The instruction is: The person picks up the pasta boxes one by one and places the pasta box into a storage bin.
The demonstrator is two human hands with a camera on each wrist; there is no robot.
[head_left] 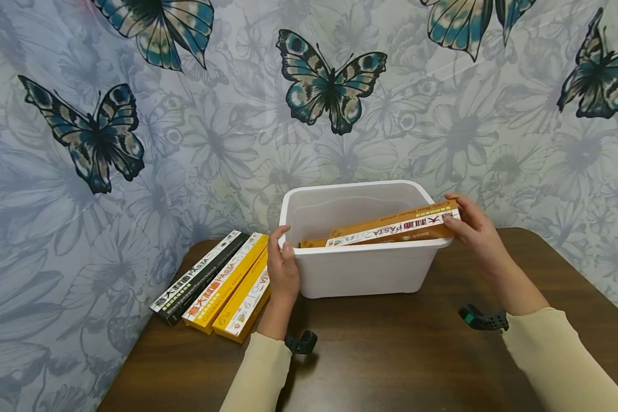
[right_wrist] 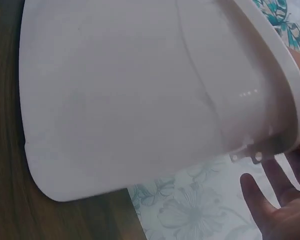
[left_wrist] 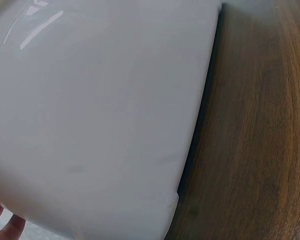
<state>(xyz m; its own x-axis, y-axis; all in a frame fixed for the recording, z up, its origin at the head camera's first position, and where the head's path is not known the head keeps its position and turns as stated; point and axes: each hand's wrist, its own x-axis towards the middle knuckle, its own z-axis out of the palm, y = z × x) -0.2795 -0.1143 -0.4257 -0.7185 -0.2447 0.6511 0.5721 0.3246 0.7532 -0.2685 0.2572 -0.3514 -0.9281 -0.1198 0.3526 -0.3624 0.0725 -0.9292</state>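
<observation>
A white plastic bin (head_left: 363,272) stands on the table near the wall. My right hand (head_left: 476,234) pinches the right end of an orange-brown pasta box (head_left: 393,228) between thumb and fingers. That box slants down to the left into the bin, its raised end over the right rim. Beside its low end, part of another orange box (head_left: 313,243) shows inside; the front wall hides the rest. At the front left corner, my left hand (head_left: 284,274) grips the bin's rim. The wrist views mostly show the bin's outer walls, with fingertips (left_wrist: 10,227) at the rim in the left one.
Left of the bin lie a black pasta box (head_left: 201,277), a yellow one (head_left: 226,283) and another yellow one (head_left: 244,303), side by side. The brown wooden table (head_left: 391,355) meets a wall covering (head_left: 226,137) with flowers and butterflies. Dark bands sit at both wrists.
</observation>
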